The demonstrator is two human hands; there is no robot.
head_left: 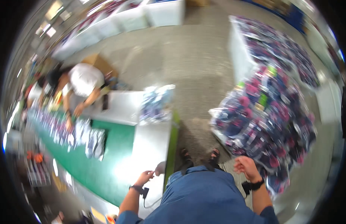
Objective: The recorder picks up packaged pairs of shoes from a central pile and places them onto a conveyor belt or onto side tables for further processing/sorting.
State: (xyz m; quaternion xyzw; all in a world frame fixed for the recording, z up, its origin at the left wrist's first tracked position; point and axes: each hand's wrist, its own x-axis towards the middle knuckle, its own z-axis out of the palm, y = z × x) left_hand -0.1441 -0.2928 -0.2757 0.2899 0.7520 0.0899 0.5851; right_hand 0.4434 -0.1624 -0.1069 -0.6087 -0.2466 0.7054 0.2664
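Observation:
My left hand (145, 177) hovers over the pale metal top (150, 149) of a work table, near its right edge. Its fingers are loosely bent and somewhat apart, and I see nothing in them. A dark reflection lies on the metal beside the fingertips. To the right of my body is my right hand (247, 167), half curled with fingers a little apart and no object visible in it. It is nearest to a large heap of dark blue and pink items in clear plastic bags (262, 123). Black bands with small devices circle both wrists.
Bagged pale blue items (157, 103) lie on the table's far corner. Another person (85, 80) leans over a green surface (117, 149), hands at a row of clear-bagged items (61, 127). White bins (163, 15) line the back; a filled white bin (240, 48) stands far right.

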